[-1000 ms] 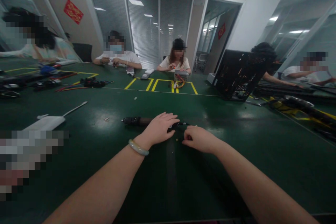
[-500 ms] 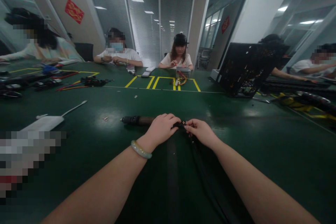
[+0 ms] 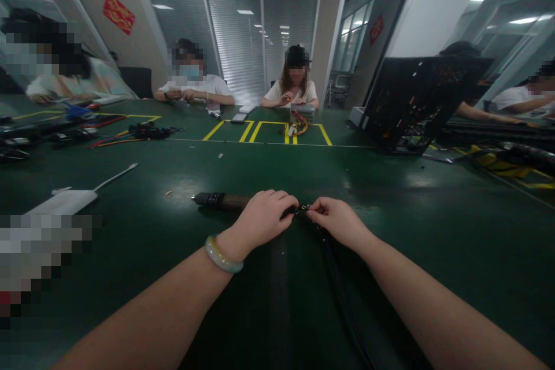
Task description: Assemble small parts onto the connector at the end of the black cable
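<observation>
Green matting covers the bench (image 3: 433, 231), seen from above past two bare forearms. Near the left edge lies a flat white device (image 3: 65, 201) with a thin white lead. Toward the middle, a dark cylindrical tool (image 3: 219, 200) lies on its side, its ribbed end pointing left. The left hand (image 3: 264, 218), with a pale green bangle (image 3: 222, 254) at the wrist, is curled closed over the tool's right portion and holds it against the bench. Just beside it, at the tool's right end, a small brass-coloured fitting (image 3: 302, 208) shows between the two hands. The right hand (image 3: 337, 221) is almost closed, with thumb and forefinger pinched at that fitting. A black cable (image 3: 336, 277) runs from there back toward the near edge. The fitting appears to meet the tool's end. Whether it is fully seated is too small to tell, so the joining looks under way rather than finished. Other people sit along the far edge, and a black perforated rack (image 3: 411, 104) stands at the far right.
</observation>
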The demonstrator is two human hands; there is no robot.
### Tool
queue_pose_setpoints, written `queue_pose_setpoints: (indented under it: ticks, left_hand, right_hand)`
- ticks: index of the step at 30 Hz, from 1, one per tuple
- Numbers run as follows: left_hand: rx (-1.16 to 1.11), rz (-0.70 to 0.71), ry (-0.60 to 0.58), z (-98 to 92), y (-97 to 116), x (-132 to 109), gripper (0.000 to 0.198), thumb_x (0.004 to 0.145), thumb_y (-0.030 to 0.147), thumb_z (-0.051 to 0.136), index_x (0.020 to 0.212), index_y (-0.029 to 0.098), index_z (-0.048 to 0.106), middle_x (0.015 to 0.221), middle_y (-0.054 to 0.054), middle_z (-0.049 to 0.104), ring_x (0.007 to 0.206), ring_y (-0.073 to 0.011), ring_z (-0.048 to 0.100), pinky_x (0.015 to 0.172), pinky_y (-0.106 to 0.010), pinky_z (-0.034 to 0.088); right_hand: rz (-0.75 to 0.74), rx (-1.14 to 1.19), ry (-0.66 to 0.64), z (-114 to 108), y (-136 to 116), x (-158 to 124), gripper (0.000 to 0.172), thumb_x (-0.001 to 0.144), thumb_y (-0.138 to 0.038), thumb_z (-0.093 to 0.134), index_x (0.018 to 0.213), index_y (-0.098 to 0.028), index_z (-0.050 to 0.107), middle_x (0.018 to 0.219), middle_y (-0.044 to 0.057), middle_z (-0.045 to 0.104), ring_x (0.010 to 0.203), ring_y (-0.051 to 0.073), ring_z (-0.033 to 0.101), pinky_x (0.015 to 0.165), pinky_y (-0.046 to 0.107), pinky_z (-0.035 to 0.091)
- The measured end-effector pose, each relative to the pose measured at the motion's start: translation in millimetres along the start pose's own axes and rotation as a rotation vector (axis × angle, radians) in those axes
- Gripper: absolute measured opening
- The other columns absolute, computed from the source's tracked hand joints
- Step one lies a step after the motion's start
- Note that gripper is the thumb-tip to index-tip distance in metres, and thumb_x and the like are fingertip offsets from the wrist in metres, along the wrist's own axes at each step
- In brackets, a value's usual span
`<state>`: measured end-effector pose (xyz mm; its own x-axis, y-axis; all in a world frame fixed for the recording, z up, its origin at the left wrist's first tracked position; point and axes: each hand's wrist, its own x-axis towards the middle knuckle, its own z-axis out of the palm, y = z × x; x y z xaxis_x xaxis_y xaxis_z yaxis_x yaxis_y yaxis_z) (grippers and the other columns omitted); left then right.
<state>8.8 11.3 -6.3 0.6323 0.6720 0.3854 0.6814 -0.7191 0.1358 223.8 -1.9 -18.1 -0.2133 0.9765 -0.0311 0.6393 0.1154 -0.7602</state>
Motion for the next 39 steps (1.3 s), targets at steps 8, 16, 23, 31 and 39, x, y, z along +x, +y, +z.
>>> queue_pose_setpoints:
  ticks: [8, 16, 23, 31, 39]
  left_hand:
    - [0.014, -0.001, 0.002, 3.0, 5.8, 2.2, 0.015, 0.084, 0.027, 0.064, 0.096, 0.021, 0.058, 0.096, -0.003, 0.061, 0.089, -0.0204, 0.057, 0.076, -0.034, 0.044]
    - [0.005, 0.003, 0.015, 4.5, 5.4, 4.6, 0.010, 0.083, 0.023, 0.062, 0.093, 0.021, 0.059, 0.093, -0.002, 0.060, 0.086, -0.0191, 0.057, 0.077, -0.034, 0.044]
    - [-0.059, 0.013, 0.022, 5.3, -0.4, 4.3, 0.011, 0.086, 0.027, 0.060, 0.095, 0.021, 0.061, 0.096, -0.003, 0.062, 0.089, -0.0191, 0.058, 0.080, -0.035, 0.045]
    - [-0.096, 0.019, -0.004, 6.1, -3.5, 4.7, 0.010, 0.086, 0.028, 0.062, 0.094, 0.022, 0.063, 0.097, -0.002, 0.062, 0.092, -0.0186, 0.057, 0.083, -0.035, 0.045]
    - [-0.099, 0.024, 0.001, 6.3, -3.1, 4.4, 0.010, 0.085, 0.023, 0.062, 0.094, 0.021, 0.064, 0.098, -0.002, 0.063, 0.092, -0.0194, 0.057, 0.083, -0.035, 0.045]
  right_hand:
    - [-0.046, -0.151, 0.068, 1.0, -7.1, -2.2, 0.009, 0.081, -0.030, 0.062, 0.079, -0.022, 0.066, 0.071, -0.002, 0.068, 0.063, 0.013, 0.061, 0.052, 0.021, 0.038]
    - [-0.087, -0.277, 0.093, 3.8, -12.8, -5.3, 0.009, 0.081, -0.027, 0.060, 0.077, -0.023, 0.067, 0.071, -0.003, 0.067, 0.064, 0.013, 0.060, 0.055, 0.023, 0.037]
    - [-0.074, -0.142, 0.043, 1.9, -14.8, -6.8, 0.011, 0.082, -0.029, 0.061, 0.082, -0.023, 0.069, 0.075, -0.002, 0.069, 0.065, 0.014, 0.061, 0.056, 0.023, 0.038]
    - [-0.064, -0.083, 0.017, 5.4, -8.4, -3.4, 0.013, 0.083, -0.033, 0.061, 0.085, -0.023, 0.070, 0.074, -0.001, 0.068, 0.064, 0.014, 0.059, 0.054, 0.022, 0.037]
    - [-0.065, -0.105, 0.035, 4.0, -7.6, -3.7, 0.017, 0.086, -0.035, 0.058, 0.084, -0.022, 0.070, 0.075, 0.000, 0.069, 0.067, 0.015, 0.059, 0.056, 0.023, 0.037]
